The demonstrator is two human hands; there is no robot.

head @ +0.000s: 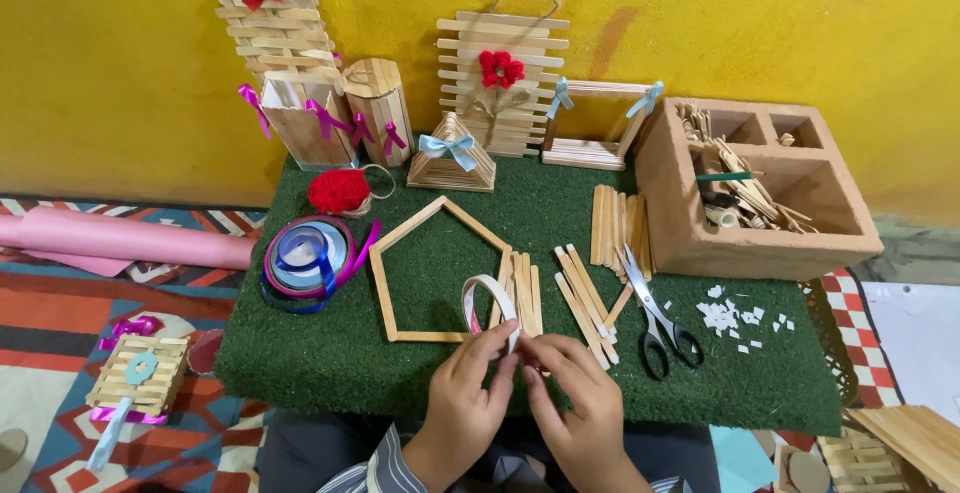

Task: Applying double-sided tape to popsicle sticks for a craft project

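Green mat [420,353]: it covers the low table; all the craft work lies on it, against a yellow wall.
Brick-coloured box [700,243]: stands at the right back of the mat, with compartments full of wooden sticks.
House outline [385,298]: five flat sticks joined as a pentagon, lying flat just beyond the hands.
Ribbon rolls [305,258]: blue and pink, stacked left of the outline.
Loose sticks [585,298]: they lie between the outline and the scissors [660,328], long axes pointing mostly away from the person.
Left hand [465,403]: fingers closed in a pinch on the lower edge of the tape roll.
Right hand [575,398]: fingertips pinched together just beside the roll's lower right; whether they hold a free tape end I cannot tell.
Tape roll [490,308]: a thin white ring with a reddish inner side, standing on edge, tilted, directly above both hands and over the outline's lower right corner; the left hand is nearer.
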